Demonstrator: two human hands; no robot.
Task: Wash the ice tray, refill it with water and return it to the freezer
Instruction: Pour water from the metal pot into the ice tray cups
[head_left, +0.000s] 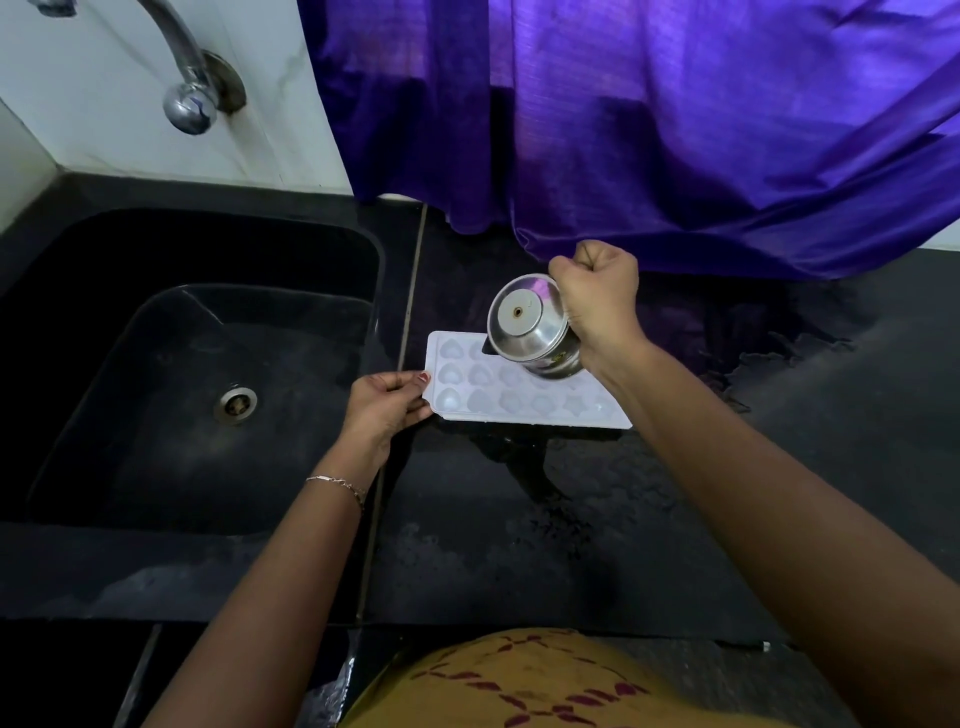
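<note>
A white ice tray (519, 400) with heart-shaped cells lies flat on the black countertop, just right of the sink. My left hand (384, 408) pinches the tray's left edge between thumb and fingers. My right hand (597, 293) grips a steel cup (530, 327) by its handle and holds it tipped over the tray's far side, its base turned toward me. The cup's mouth is hidden behind its body, so I cannot see any water leaving it.
A black sink (208, 374) with a metal drain (236, 404) fills the left. A chrome tap (187, 78) juts from the white wall above it. A purple curtain (649, 114) hangs down to the counter behind the tray. Wet patches mark the countertop (571, 519).
</note>
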